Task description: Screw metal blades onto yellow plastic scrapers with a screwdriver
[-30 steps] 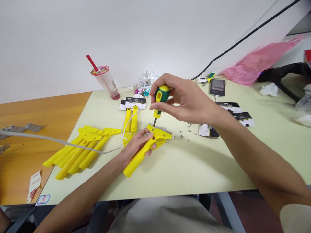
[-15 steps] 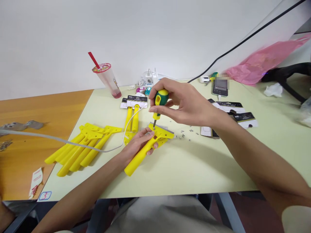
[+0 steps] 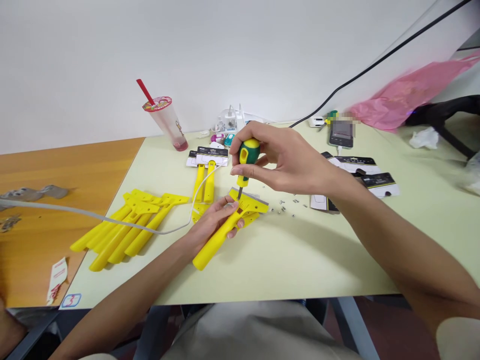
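My left hand (image 3: pixel 213 220) grips a yellow scraper (image 3: pixel 215 245) by its neck, its head turned up and to the right with a metal blade along the edge. Pinched in my right hand (image 3: pixel 275 157) is a stubby yellow-and-green screwdriver (image 3: pixel 248 155), held upright. The screwdriver's tip meets the left end of the scraper head, close to my left thumb. Whether a screw sits under the tip is too small to make out. Another yellow scraper head (image 3: pixel 250 220) shows just beneath the held one. Small metal screws (image 3: pixel 283 209) lie scattered to the right.
Several yellow scrapers (image 3: pixel 120 230) are piled at left; two carded ones (image 3: pixel 206 175) lie behind my left hand. A white cable (image 3: pixel 150 231) crosses the pile. Behind stand a tilted drink cup (image 3: pixel 168 125) and chargers (image 3: pixel 230 120). At right are black-and-white cards (image 3: pixel 360 165) and a phone (image 3: pixel 341 134).
Little differs. Both hands keep their hold, and the screwdriver's tip stays on the scraper head. The view has shifted very slightly.
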Motion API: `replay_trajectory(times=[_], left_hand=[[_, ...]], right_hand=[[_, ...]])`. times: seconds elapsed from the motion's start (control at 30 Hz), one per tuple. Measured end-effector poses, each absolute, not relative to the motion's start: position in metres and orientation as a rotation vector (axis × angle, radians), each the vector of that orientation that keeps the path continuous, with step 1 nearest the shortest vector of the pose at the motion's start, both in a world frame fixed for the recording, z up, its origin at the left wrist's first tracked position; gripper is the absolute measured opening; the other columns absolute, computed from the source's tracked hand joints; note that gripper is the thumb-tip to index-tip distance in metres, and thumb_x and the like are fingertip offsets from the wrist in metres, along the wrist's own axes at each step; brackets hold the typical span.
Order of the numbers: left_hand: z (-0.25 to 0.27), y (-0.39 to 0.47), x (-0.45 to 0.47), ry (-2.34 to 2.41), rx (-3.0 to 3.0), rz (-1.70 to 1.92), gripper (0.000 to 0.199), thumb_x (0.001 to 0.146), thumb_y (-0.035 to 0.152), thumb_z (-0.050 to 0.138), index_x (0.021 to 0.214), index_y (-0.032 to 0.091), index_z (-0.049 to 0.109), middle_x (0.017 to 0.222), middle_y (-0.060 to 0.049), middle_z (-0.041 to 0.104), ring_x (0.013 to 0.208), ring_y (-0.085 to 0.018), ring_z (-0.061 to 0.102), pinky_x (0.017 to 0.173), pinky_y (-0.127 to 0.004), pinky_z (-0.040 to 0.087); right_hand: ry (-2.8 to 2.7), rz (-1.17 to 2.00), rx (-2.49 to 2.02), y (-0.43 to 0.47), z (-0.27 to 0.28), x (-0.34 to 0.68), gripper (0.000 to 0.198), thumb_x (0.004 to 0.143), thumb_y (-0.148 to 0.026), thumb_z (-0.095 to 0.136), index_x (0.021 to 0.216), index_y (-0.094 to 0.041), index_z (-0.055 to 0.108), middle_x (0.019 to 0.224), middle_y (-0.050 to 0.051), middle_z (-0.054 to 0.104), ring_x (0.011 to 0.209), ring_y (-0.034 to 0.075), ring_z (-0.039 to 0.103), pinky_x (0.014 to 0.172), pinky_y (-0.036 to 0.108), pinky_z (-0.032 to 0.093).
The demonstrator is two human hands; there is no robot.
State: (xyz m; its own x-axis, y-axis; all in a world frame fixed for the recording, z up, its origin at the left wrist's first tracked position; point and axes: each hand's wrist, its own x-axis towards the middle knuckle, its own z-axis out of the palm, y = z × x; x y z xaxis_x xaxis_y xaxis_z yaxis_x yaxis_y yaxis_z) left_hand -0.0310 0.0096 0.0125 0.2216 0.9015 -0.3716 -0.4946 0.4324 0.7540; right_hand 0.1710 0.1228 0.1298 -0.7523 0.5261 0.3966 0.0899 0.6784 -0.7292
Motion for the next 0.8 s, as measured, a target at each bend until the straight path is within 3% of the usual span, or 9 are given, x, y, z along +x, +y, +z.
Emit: replay_trajectory(times=[0.47, 0.8], left_hand=[[0.014, 0.009, -0.031, 0.897, 0.549, 1.027, 0.041, 0.091, 0.035, 0.091, 0.100, 0.020, 0.055, 0.096, -0.002, 0.067, 0.069, -0.011, 0.069, 0.042, -0.016, 0.045], [0.014, 0.009, -0.031, 0.904, 0.539, 1.022, 0.042, 0.087, 0.036, 0.094, 0.099, 0.018, 0.058, 0.101, -0.004, 0.068, 0.069, -0.010, 0.068, 0.042, -0.017, 0.044]], right_hand=[[-2.230, 0.933, -0.378, 0.129, 0.121, 0.169, 0.024, 0.101, -0.042, 0.078, 0.116, -0.024, 0.070, 0.118, 0.006, 0.076, 0.096, 0.020, 0.070, 0.076, 0.031, 0.064], [-2.327, 0.784, -0.255, 0.129, 0.119, 0.168, 0.028, 0.107, -0.047, 0.071, 0.122, -0.023, 0.071, 0.119, 0.007, 0.076, 0.099, 0.022, 0.073, 0.080, 0.036, 0.068]])
